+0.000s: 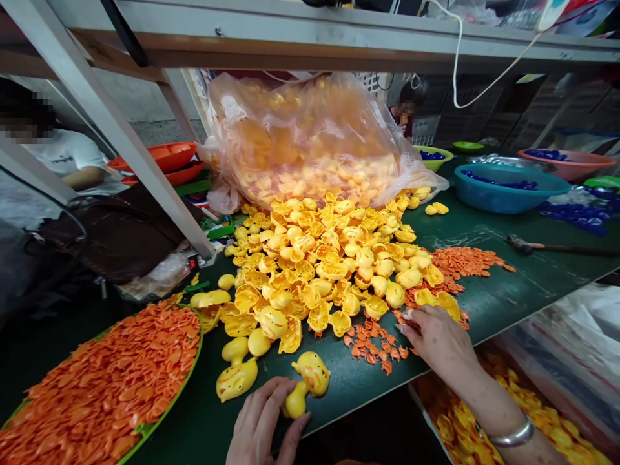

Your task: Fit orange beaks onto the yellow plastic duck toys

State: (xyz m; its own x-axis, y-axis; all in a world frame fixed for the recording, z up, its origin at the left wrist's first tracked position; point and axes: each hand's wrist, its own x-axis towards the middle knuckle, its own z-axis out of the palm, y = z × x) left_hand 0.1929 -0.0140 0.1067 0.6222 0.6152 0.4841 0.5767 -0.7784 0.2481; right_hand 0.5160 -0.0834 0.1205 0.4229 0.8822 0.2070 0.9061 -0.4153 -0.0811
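The left hand (264, 423) grasps a yellow duck (306, 384) by its small end, in front of the shell heap (329, 271) and close to the front edge of the bench (353, 387). A loose pinch can drop it over that edge. The right hand (438, 339) lies released, palm down, on the orange beak pieces (371, 345) at the heap's near right side. A sweeping motion can scatter them into the heap.

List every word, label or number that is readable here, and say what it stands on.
No text can be read.
Mark on the white shirt, far left: too blurred to read.
Duck in the left hand, duck halves, beaks, bowl: no print shows.
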